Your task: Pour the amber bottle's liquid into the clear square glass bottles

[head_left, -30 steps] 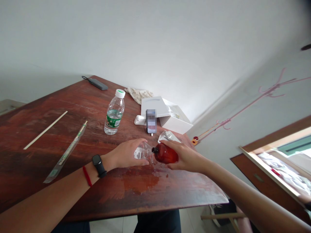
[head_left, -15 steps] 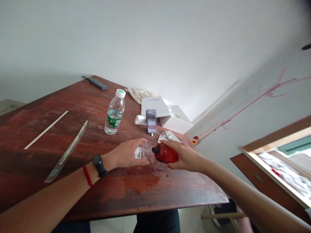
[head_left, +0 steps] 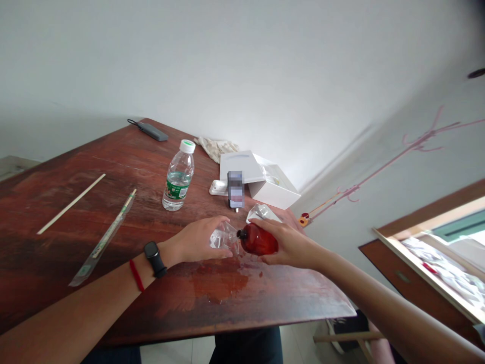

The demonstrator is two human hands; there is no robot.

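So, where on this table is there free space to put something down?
Bare wood lies between the loose stick and the grey case, and along the near edge below the left hand. It is crowded from the water bottle to the white box.

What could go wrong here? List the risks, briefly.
1. The right hand holds the amber bottle tipped on its side, its neck at the small clear container in the left hand; liquid could miss, adding to the wet patch on the table.
2. A spill might spread toward the phone standing just behind.
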